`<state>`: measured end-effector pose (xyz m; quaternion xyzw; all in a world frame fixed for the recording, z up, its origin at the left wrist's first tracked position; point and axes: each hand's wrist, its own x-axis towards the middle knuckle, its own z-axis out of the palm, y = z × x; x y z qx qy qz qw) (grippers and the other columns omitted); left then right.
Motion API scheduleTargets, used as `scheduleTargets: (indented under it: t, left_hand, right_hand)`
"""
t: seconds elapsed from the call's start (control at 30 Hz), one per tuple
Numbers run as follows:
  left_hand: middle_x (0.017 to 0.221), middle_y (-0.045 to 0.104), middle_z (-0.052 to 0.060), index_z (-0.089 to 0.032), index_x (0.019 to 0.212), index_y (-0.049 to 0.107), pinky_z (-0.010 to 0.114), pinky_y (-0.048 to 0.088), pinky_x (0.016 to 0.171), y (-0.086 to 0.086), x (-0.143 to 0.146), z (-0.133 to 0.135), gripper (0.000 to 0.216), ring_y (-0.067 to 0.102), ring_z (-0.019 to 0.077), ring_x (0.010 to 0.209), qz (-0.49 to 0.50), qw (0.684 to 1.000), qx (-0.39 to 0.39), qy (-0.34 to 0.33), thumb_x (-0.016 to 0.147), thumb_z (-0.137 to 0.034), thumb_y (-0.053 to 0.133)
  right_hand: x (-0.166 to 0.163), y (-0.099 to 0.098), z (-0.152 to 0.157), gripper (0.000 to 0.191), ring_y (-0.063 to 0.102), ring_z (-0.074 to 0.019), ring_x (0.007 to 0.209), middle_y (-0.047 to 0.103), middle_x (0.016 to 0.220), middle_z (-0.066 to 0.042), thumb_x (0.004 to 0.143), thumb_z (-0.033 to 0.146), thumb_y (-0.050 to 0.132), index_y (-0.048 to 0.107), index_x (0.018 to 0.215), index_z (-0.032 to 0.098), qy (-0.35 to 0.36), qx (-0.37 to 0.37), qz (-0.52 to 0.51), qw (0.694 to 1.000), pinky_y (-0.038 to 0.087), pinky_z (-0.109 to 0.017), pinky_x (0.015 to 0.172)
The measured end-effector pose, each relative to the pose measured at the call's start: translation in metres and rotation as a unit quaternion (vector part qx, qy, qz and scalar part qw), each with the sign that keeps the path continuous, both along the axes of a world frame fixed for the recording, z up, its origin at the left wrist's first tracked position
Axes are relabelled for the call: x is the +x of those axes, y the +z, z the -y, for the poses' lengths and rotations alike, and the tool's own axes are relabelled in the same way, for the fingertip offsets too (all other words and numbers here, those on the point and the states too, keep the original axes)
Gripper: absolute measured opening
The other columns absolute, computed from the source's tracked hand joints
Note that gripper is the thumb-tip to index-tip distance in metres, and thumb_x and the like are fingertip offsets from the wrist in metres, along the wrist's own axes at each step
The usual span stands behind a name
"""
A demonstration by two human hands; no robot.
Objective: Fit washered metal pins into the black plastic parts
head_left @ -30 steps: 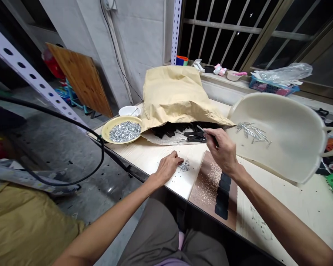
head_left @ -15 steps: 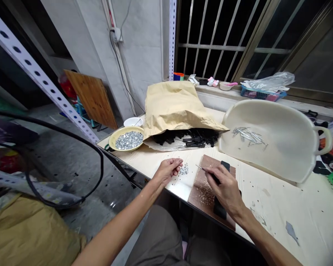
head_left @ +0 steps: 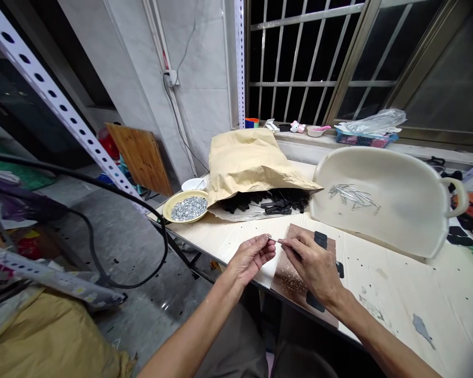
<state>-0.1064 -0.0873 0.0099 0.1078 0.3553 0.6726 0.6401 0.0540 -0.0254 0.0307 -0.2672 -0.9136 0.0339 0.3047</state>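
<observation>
A thin metal rod points left from the pinched fingertips of my right hand. My left hand is turned palm up, its thumb and forefinger closed at the rod's far tip. Whatever small piece sits between those left fingertips is too tiny to make out. Below my right hand lies a brown board sprinkled with pale crumbs, with black pads along it. Left of the bag, a yellow bowl holds many small shiny metal pieces.
An open paper bag spills black-handled parts at the table's back. To the right, a white scoop-shaped tub contains several metal rods. A white bowl stands behind the yellow one. A black cable loops at left.
My left hand has risen from beside the small metal pile and opened its palm upward, meeting the rod's tip. The right hand has shifted slightly left. The view has tilted a little.
</observation>
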Motion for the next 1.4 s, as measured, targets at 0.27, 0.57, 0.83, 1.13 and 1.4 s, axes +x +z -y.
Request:
scheduleTargets:
  t: [0.27, 0.57, 0.83, 1.13, 1.4]
  left_hand:
    - [0.068, 0.067, 0.005, -0.007, 0.077, 0.066, 0.021, 0.053, 0.059, 0.003, 0.008, 0.003, 0.027, 0.061, 0.009, 0.056, -0.085, 0.996, -0.003, 0.017, 0.063, -0.026, 0.08]
    - [0.068, 0.065, 0.006, -0.007, 0.076, 0.066, 0.025, 0.05, 0.06, 0.0, 0.02, 0.011, 0.033, 0.059, 0.0108, 0.057, -0.245, 0.964, 0.061, 0.084, 0.069, -0.039, 0.073]
    - [0.061, 0.064, 0.006, -0.007, 0.07, 0.067, 0.023, 0.047, 0.056, 0.0, 0.03, 0.006, 0.032, 0.057, 0.0095, 0.051, -0.271, 0.958, 0.046, 0.081, 0.069, -0.039, 0.071]
    - [0.057, 0.061, 0.002, -0.009, 0.063, 0.064, 0.021, 0.04, 0.045, -0.013, 0.037, 0.003, 0.036, 0.053, 0.0081, 0.043, -0.279, 0.955, 0.018, 0.103, 0.063, -0.044, 0.073]
    - [0.053, 0.056, -0.001, -0.011, 0.061, 0.058, 0.021, 0.041, 0.039, -0.018, 0.043, 0.003, 0.043, 0.045, 0.0064, 0.039, -0.237, 0.965, -0.015, 0.108, 0.059, -0.052, 0.072]
  right_hand:
    - [0.008, 0.004, 0.007, 0.023, 0.059, -0.0119, 0.07, 0.062, 0.084, -0.002, 0.095, 0.027, 0.042, 0.064, 0.098, 0.024, -0.027, 0.09, 0.037, 0.995, 0.035, -0.024, 0.055]
    - [0.016, -0.005, 0.015, 0.022, 0.057, -0.0095, 0.065, 0.063, 0.086, 0.001, 0.095, 0.029, 0.041, 0.062, 0.092, 0.025, -0.051, 0.136, 0.037, 0.989, 0.033, -0.024, 0.053]
    - [0.028, -0.018, 0.007, 0.038, 0.06, -0.0109, 0.061, 0.064, 0.088, 0.001, 0.096, 0.045, 0.028, 0.061, 0.097, 0.026, -0.033, 0.092, 0.008, 0.995, 0.038, -0.022, 0.043]
    - [0.037, -0.051, -0.008, 0.04, 0.065, -0.0135, 0.078, 0.066, 0.096, -0.002, 0.093, 0.051, 0.03, 0.061, 0.099, 0.025, 0.033, 0.043, 0.014, 0.998, 0.05, -0.02, 0.057]
    - [0.046, -0.07, -0.028, 0.04, 0.065, -0.0173, 0.088, 0.067, 0.1, -0.004, 0.092, 0.031, 0.028, 0.065, 0.105, 0.026, 0.112, 0.115, 0.04, 0.986, 0.051, -0.023, 0.06]
